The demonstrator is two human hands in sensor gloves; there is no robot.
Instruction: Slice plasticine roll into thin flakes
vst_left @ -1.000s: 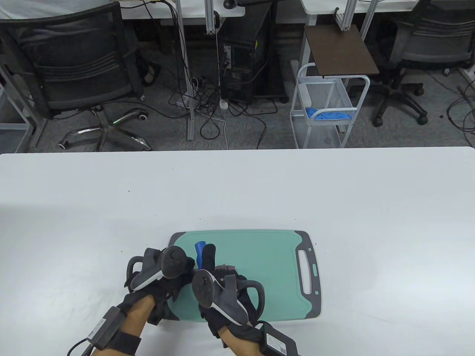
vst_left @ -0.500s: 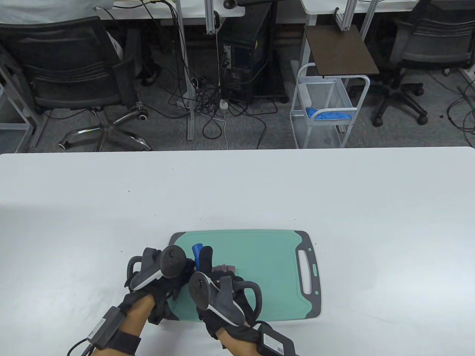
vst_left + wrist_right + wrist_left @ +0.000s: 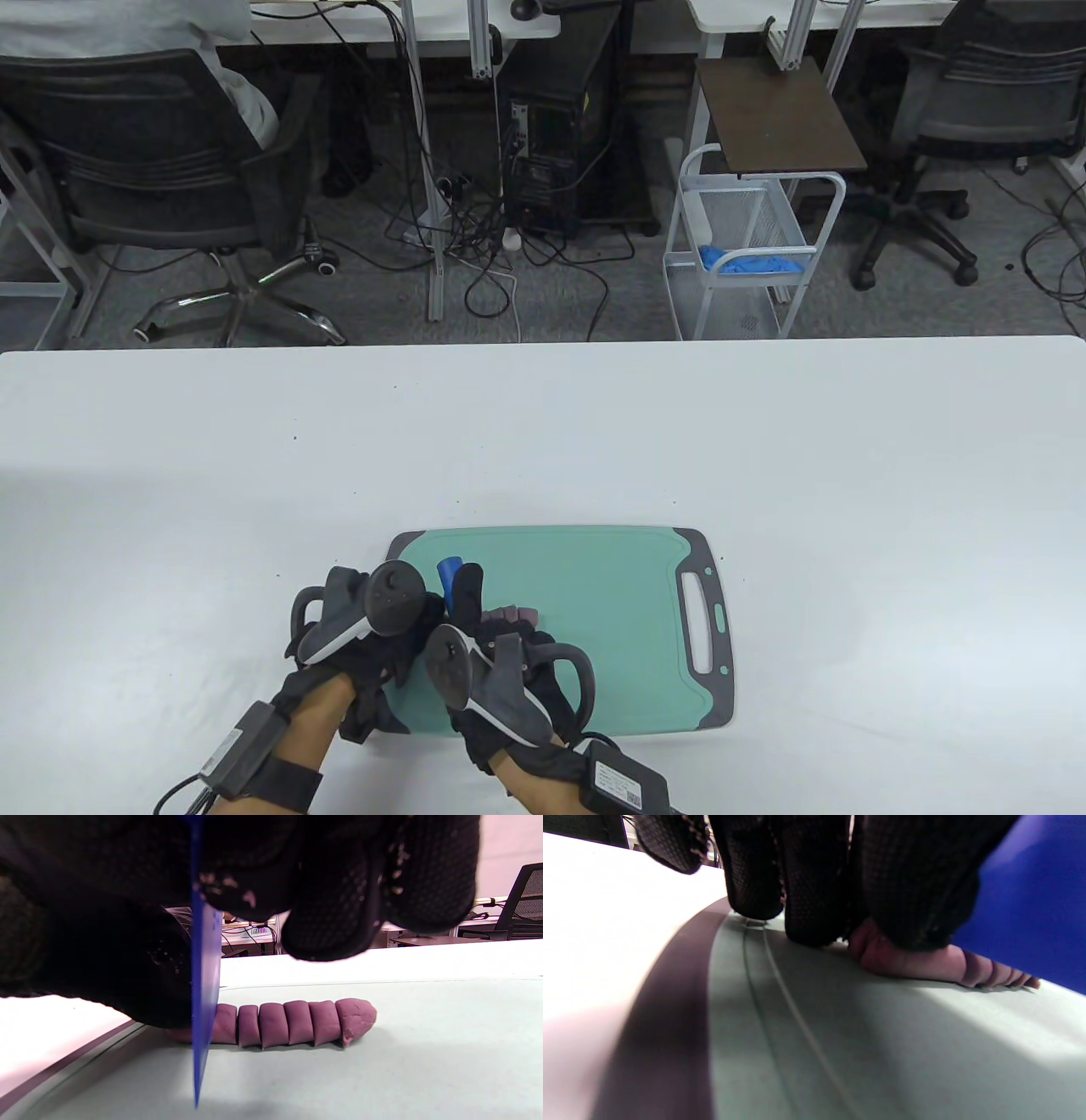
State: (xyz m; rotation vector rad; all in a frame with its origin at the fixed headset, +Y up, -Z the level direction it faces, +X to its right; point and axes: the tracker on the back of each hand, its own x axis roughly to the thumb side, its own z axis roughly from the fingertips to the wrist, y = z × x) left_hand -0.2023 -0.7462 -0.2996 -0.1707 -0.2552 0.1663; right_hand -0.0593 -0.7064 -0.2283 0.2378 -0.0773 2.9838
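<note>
Plasticine roll [image 3: 292,1022] lies on the cutting board [image 3: 611,611], near its 9 o'clock end, several slices already cut and leaning together at the roll's 3 o'clock tip. My left hand [image 3: 373,628] presses fingertips [image 3: 806,899] down together on the uncut end. My right hand [image 3: 501,662] pinches the blue blade [image 3: 203,984], edge down in the roll beside my left fingers. Risks as I judge them: blade nicks my glove, sticky slices drag and smear, roll squashes under my pressing, cuts come out thick.
</note>
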